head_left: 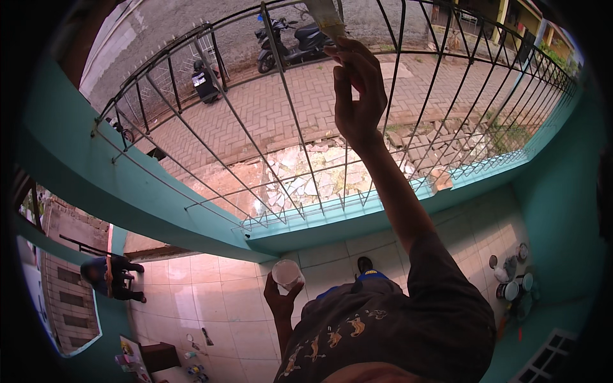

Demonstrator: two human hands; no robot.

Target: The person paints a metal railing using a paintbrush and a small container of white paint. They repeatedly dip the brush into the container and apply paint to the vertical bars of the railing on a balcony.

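Observation:
My right hand (359,96) is raised high in front of the metal window grille (300,131), its fingers closed around a flat paintbrush (327,19). The brush points up near the top of the dark bars; I cannot tell whether it touches them. Low in front of my body, my left hand (281,297) holds a small whitish plastic cup (288,273), its round top facing up. What is inside the cup is too pale to make out.
A teal sill (332,223) runs below the grille, with a broken brick piece (440,179) on it. Paint cans (509,290) stand at right on the tiled floor (236,319). A scraper-like tool (207,336) lies left. One person (112,277) sits left; another (204,83) crouches outside near a motorbike (294,46).

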